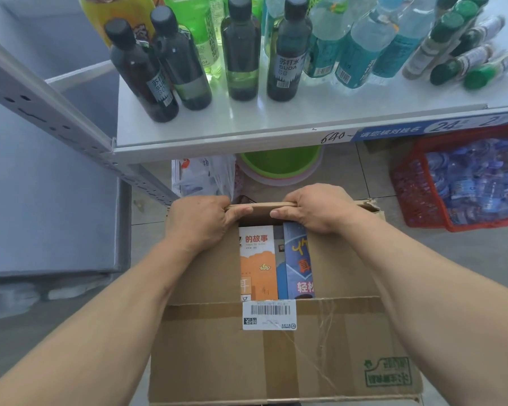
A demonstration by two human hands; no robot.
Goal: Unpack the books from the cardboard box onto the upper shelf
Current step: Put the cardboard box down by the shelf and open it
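Both clamped on the far flap (pixel 269 207) of the cardboard box (pixel 276 347) at frame centre: left hand (pixel 200 221) at its left end, right hand (pixel 320 208) at its right end, fingers curled over the top edge, thumbs on the near face. Flap standing roughly upright between them. Directly below and just nearer than the knuckles, two books showing in the gap between the side flaps, lying flat with long axes running from the far wall toward the camera: orange-covered book (pixel 258 265) under the left hand, blue-covered book (pixel 299 262) under the right, touching or very nearly so. About equally close to either hand, each to its own book. More of the stack probably hidden under the flaps; cannot tell how many. Upper shelf (pixel 276 124) across the top of the frame, up and beyond the box, crowded with dark soda bottles (pixel 288 51) and teal ones; bare strip along the front edge. Likely next: drop the flap outward, then reach straight down.
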